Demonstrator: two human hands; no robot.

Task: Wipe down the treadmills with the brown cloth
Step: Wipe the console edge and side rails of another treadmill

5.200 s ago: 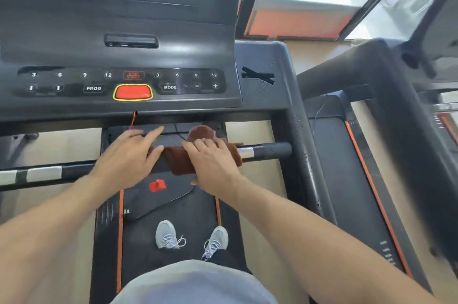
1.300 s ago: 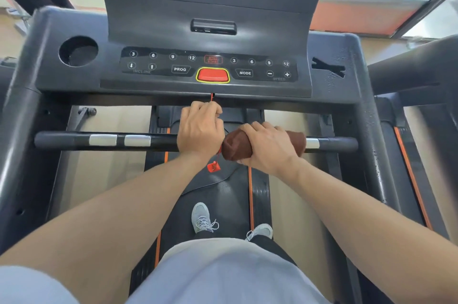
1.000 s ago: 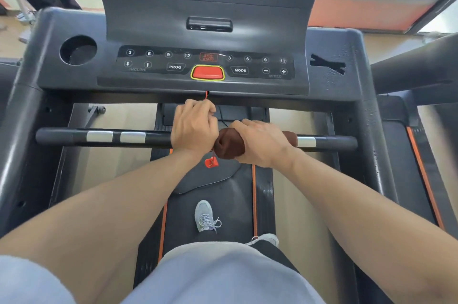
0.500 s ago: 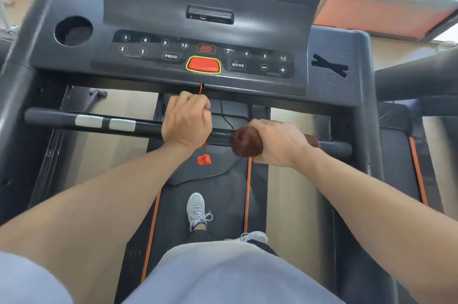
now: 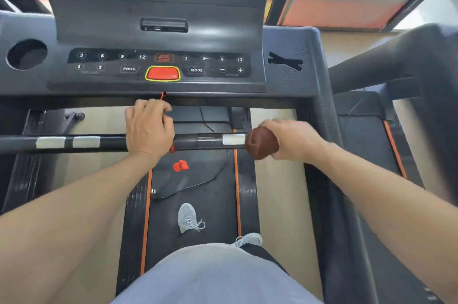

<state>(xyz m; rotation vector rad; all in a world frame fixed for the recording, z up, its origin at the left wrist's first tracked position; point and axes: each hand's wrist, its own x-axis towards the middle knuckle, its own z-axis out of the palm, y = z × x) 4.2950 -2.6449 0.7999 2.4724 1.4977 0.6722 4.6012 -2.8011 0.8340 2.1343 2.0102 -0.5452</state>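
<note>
While the console (image 5: 158, 73) is a bit blurry, you can read PROG, MODE, STOP/START, SPEED with minus and plus, and two rows of 3 6 9 12 around the red button (image 5: 162, 73). Left hand (image 5: 148, 127) has its grip curled over the bar (image 5: 198, 141), near the middle. Right hand (image 5: 290, 140) is wrapped around the cloth (image 5: 261, 144), bunched round the bar's right end, just past a silver patch (image 5: 233, 139). A red clip (image 5: 180, 166) dangles below the bar.
</note>
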